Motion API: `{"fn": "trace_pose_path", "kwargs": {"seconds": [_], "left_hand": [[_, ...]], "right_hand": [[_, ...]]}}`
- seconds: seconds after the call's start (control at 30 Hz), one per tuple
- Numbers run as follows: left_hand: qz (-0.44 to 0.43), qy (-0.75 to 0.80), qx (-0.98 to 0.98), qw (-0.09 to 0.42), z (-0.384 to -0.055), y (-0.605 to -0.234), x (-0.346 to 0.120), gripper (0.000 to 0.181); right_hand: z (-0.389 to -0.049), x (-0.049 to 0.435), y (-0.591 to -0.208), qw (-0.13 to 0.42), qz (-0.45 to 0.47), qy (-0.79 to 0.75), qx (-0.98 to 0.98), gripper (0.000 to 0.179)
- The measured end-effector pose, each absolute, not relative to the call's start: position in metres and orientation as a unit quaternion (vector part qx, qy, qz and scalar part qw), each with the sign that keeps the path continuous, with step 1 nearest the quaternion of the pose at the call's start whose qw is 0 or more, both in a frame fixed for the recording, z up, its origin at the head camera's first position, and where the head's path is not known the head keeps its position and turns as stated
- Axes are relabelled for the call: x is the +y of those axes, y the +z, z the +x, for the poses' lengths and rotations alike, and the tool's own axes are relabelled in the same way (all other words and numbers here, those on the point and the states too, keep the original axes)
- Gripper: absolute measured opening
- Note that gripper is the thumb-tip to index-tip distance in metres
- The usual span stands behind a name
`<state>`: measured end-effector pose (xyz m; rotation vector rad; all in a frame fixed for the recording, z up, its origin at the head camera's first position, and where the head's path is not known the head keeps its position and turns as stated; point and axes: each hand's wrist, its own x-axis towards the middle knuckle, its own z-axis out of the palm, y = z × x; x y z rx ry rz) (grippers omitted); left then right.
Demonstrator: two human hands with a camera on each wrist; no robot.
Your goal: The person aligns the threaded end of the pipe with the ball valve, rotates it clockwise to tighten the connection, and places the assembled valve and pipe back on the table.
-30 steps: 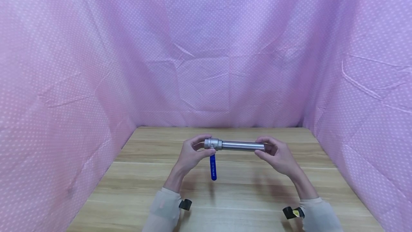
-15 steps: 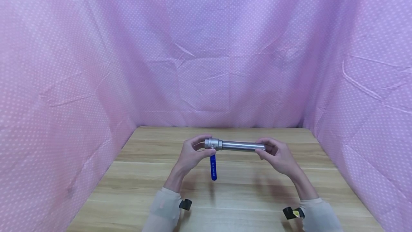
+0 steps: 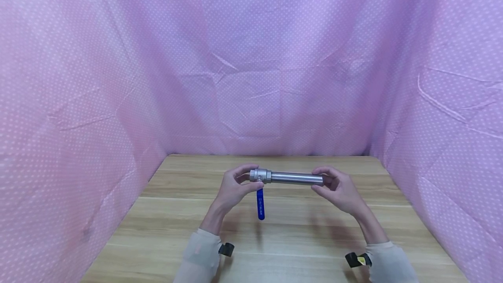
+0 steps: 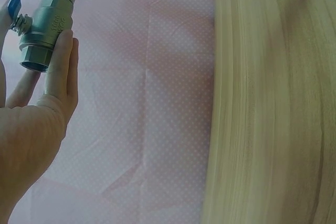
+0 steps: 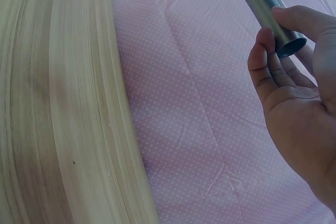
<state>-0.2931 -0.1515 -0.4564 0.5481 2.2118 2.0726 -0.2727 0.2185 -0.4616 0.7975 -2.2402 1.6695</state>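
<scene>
Grip of left hand [image 3: 232, 189]: thumb and fingers part-curled round silver metal ball valve [image 3: 260, 175]; right hand [image 3: 342, 191] pinches straight silver metal tube [image 3: 294, 178] near its open end, thumb against fingers; valve and tube meet end to end, shared long axis running crosswise from hand to hand, meeting point nearer left; flat blue lever handle [image 3: 260, 204] juts out on near side, roughly square to tube; all held above pale wood-grain worktop [image 3: 177, 217].

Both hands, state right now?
Left hand: closed, holding the metal valve.
Right hand: closed, pinching the metal tube near its open end.
</scene>
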Motion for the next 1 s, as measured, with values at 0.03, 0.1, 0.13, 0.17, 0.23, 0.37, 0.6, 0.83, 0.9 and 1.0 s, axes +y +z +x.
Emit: {"fn": "trace_pose_path", "kwargs": {"seconds": [0.03,0.1,0.13,0.17,0.23,0.37,0.6,0.83,0.9,1.0], "left_hand": [[0.178,0.673,0.717,0.031,-0.2932,-0.4566,-0.1514,0.06],[0.177,0.673,0.718,0.031,-0.2934,-0.4567,-0.1512,0.06],[0.176,0.673,0.718,0.032,-0.2934,-0.4567,-0.1511,0.06],[0.176,0.673,0.718,0.032,-0.2934,-0.4567,-0.151,0.06],[0.175,0.673,0.718,0.032,-0.2933,-0.4566,-0.1507,0.06],[0.174,0.673,0.719,0.032,-0.2928,-0.4561,-0.1504,0.06],[0.176,0.671,0.719,0.032,-0.292,-0.456,-0.1501,0.061],[0.178,0.673,0.717,0.032,-0.2927,-0.4576,-0.1497,0.06],[0.18,0.673,0.717,0.03,-0.2933,-0.4585,-0.1497,0.059],[0.181,0.672,0.717,0.028,-0.2937,-0.4592,-0.1496,0.059]], "right_hand": [[-0.273,0.2185,-0.4619,0.119,0.275,0.571,-0.764,0.037],[-0.2737,0.2184,-0.4622,0.121,0.28,0.572,-0.761,0.037],[-0.274,0.2183,-0.4623,0.122,0.282,0.573,-0.76,0.038],[-0.2743,0.2183,-0.4624,0.123,0.284,0.573,-0.759,0.038],[-0.2746,0.2183,-0.4626,0.124,0.286,0.575,-0.757,0.038],[-0.2745,0.2183,-0.4628,0.125,0.286,0.575,-0.756,0.038],[-0.2738,0.218,-0.4626,0.126,0.28,0.575,-0.758,0.035],[-0.2724,0.2174,-0.4613,0.126,0.268,0.568,-0.768,0.031],[-0.2718,0.2171,-0.4605,0.125,0.262,0.565,-0.773,0.03],[-0.2713,0.217,-0.4599,0.123,0.254,0.562,-0.777,0.027]]}}
